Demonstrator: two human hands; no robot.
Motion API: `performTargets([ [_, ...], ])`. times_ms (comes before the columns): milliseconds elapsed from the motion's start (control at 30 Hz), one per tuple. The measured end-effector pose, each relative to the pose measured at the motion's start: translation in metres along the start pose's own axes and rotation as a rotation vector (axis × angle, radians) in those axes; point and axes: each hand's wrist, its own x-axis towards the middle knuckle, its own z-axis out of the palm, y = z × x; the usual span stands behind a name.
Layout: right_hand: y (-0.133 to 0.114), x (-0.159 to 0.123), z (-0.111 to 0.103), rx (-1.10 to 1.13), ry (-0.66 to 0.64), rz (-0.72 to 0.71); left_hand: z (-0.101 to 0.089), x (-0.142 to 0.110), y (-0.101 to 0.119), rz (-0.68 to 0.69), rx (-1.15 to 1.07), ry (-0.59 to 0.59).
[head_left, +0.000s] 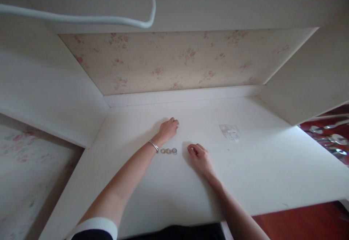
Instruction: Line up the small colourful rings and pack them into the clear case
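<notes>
Three small round metallic pieces (168,151), gold and silver in colour, lie in a short row on the white desk (152,203); whether they are coins or rings I cannot tell. Just beyond the row, my left hand (168,129) is closed low over the desk, a tiny pale glint at its fingertips. What it pinches is too small to name. To the right of the row rests my right hand (200,158), its fingers curled and the thumb near the index finger. Anything inside that grip is hidden.
A small clear plastic bag (230,132) lies on the desk to the right. White side panels and flowered wallpaper (188,62) enclose the back. A white bent tube (109,20) crosses overhead at upper left. Shiny metal items (338,139) show at the far right edge.
</notes>
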Motion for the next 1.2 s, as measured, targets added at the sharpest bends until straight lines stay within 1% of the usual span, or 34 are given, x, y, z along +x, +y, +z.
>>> performTargets([
  [233,0.001,0.0,0.0,-0.01,0.003,-0.013,0.005,0.007,0.005,0.015,0.002,-0.024],
  [433,0.001,0.001,0.001,-0.02,0.006,-0.014,0.0,0.0,0.005,0.033,-0.006,-0.041],
  [533,-0.001,0.0,-0.001,-0.022,0.003,-0.009,-0.006,-0.017,0.005,0.049,-0.025,-0.037],
  [667,-0.002,-0.002,-0.001,-0.013,-0.013,-0.01,-0.01,-0.058,0.006,0.064,-0.085,-0.008],
  [800,-0.002,-0.002,0.0,-0.013,-0.022,0.004,-0.008,-0.102,0.009,0.053,-0.17,0.041],
  [900,-0.002,-0.002,0.001,-0.025,-0.029,0.008,-0.004,-0.123,0.013,0.015,-0.198,0.03],
  [1033,-0.003,-0.003,0.0,-0.019,-0.039,-0.005,0.003,-0.132,0.021,-0.017,-0.184,0.043],
  [1200,-0.001,-0.004,0.0,-0.011,-0.038,-0.01,0.009,-0.128,0.028,0.001,-0.162,0.063],
])
